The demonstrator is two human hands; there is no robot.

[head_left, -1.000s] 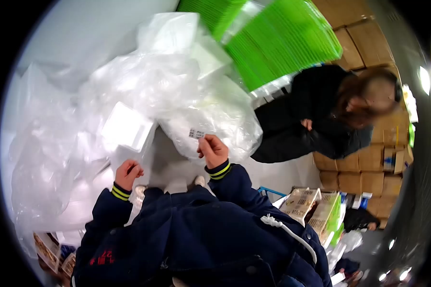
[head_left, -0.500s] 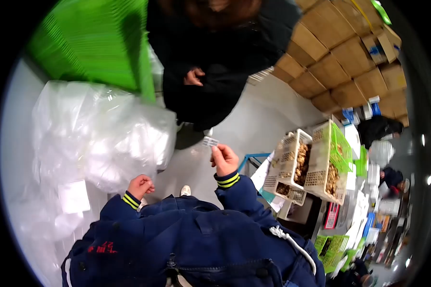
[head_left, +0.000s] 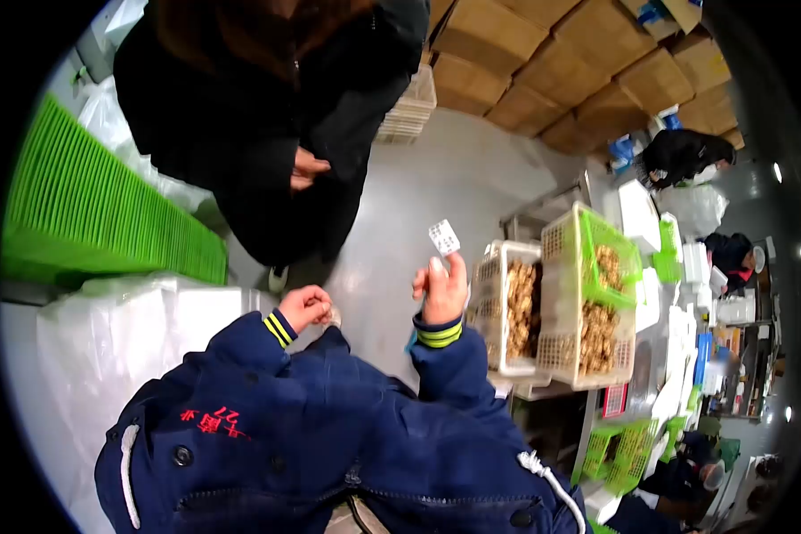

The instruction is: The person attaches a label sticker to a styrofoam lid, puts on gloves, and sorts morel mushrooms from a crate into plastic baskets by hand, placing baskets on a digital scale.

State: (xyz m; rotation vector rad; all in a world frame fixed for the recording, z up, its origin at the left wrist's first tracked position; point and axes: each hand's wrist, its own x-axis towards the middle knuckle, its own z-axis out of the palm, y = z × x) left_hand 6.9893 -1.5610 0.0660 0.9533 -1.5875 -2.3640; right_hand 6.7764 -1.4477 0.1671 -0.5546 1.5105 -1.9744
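Printed label (head_left: 444, 237): in the head view, clock read from the frame's centre, it sits near two, white with dark print, just beyond the right fingertips.
Right hand (head_left: 442, 292): toward four; it holds the label at the tips of thumb and forefinger. Whether it is pinched or merely stuck there, I cannot tell.
Left hand (head_left: 304, 309): at eight, fingers curled narrow, nothing visible in them.
Label risk: with so little of it gripped, it could slip, fold or stick to the skin if the fingers shift or the edge brushes something.
Basket risk: the sleeve could catch the nearest rim if the right arm swings toward three.
White basket (head_left: 482, 307): between three and four, just beside the right hand; brown lumpy produce (head_left: 521, 303) inside.
Larger basket (head_left: 558, 238): at three, more such pieces inside, with a green basket (head_left: 636, 278) of them at its far side.
Lower green baskets (head_left: 634, 452): toward four, contents too dark to name.
Green crates (head_left: 107, 200): a nested stack at nine.
Co-worker (head_left: 240, 116): at eleven, in black, one hand (head_left: 307, 169) showing.
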